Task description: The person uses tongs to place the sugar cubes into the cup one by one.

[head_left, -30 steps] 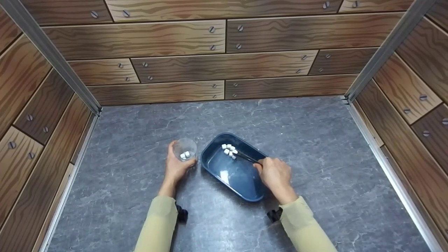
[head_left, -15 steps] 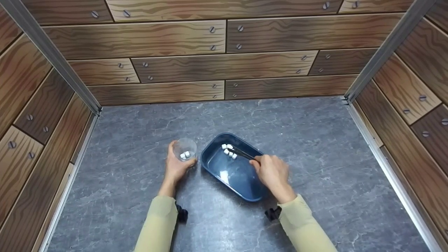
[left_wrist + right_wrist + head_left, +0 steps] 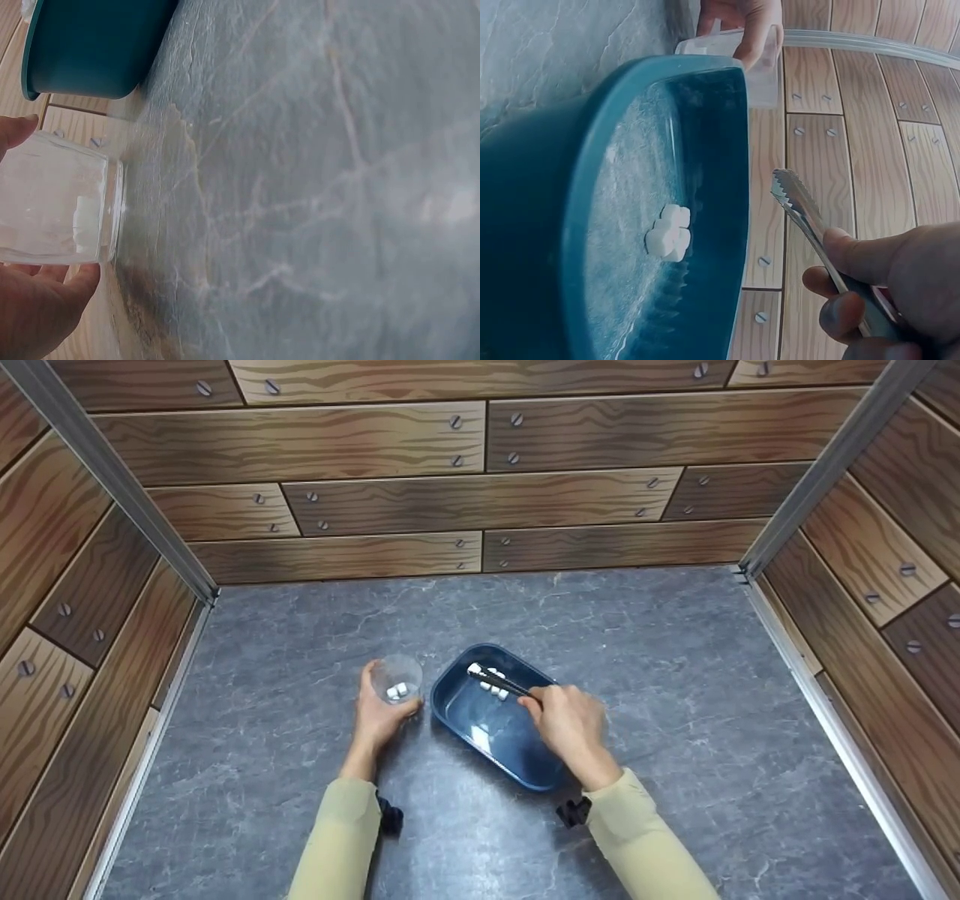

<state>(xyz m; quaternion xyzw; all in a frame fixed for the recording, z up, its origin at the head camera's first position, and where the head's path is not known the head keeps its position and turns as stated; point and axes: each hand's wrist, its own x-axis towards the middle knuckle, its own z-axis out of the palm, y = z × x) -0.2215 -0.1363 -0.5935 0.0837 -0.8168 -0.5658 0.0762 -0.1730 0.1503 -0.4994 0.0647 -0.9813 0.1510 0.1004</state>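
Note:
In the head view my left hand (image 3: 381,712) is curled round a clear cup (image 3: 397,667) standing on the floor surface, with a few small white cubes (image 3: 397,690) at its bottom. The left wrist view shows thumb and fingers on opposite sides of the cup (image 3: 52,199). My right hand (image 3: 571,726) grips metal tongs (image 3: 802,206), raised over a blue tray (image 3: 517,765). Several white cubes (image 3: 669,232) lie clustered in the tray. A white patch shows at the tong tips in the head view, but the right wrist view shows none there; whether they hold a cube, I cannot tell.
The tray stands just right of the cup on a grey marbled surface (image 3: 262,750). Wood-patterned panels (image 3: 390,506) close off the back and both sides, with metal strips (image 3: 832,705) along the edges.
The right hand and tongs have moved left and toward the back, so the tips now reach over the far-left cubes. My left hand and the cup keep their place.

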